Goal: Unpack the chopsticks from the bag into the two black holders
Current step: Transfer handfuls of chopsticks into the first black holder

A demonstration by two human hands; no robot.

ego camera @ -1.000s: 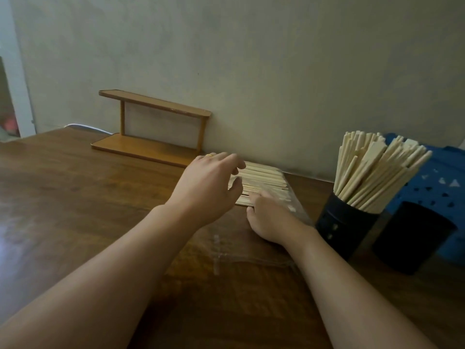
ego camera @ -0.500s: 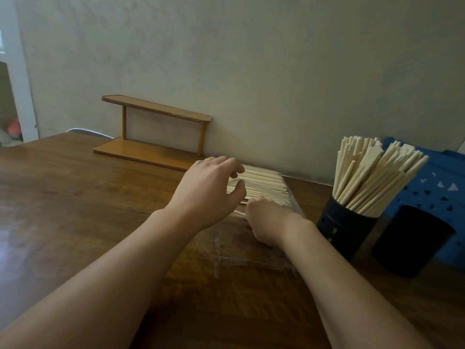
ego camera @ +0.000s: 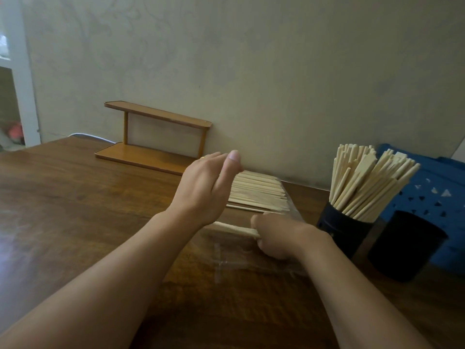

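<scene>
right hand point(ego camera: 279, 236) closed on a small bunch of chopsticks point(ego camera: 236, 229), inside the clear bag point(ego camera: 251, 258) | left hand point(ego camera: 206, 187) open, empty, raised over remaining stack point(ego camera: 259, 192) | near holder point(ego camera: 344, 233) packed, far holder point(ego camera: 405, 248) looks empty, so aim there | draw bunch out level, pin bag with left

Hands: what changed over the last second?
The right hand has closed its grip on a small bunch of chopsticks and drawn it toward the person, away from the pile in the bag. The left hand lifted off the pile and opened, fingers raised. Unchanged: the full holder, the empty holder and the wooden shelf.
</scene>
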